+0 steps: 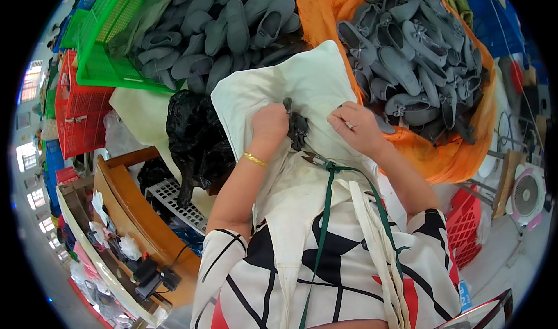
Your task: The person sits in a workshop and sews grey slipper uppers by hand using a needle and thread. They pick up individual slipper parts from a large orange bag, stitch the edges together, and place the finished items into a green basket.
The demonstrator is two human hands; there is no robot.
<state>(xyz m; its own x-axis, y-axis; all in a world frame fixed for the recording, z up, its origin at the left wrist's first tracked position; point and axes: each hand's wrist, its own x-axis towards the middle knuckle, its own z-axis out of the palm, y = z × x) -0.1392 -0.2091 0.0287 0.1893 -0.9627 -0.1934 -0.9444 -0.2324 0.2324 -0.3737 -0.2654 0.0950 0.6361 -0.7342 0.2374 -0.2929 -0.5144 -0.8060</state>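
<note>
My left hand point(269, 123) grips a small dark grey shoe piece point(297, 127) over a cream cloth point(302, 82) spread across my lap. My right hand point(356, 127) rests on the cloth just right of the piece, fingers curled; what it pinches is hidden. Small scissors point(314, 159) hang on a green cord point(325, 207) just below both hands. A gold bracelet point(254, 159) circles my left wrist.
A heap of grey shoes point(415, 50) lies on orange cloth point(453, 149) at the right. More grey shoes point(232, 21) pile up at the back by a green crate point(104, 44). A red crate point(78, 111), black bag point(195, 134), wooden bench point(136, 207) and fan point(526, 195) surround me.
</note>
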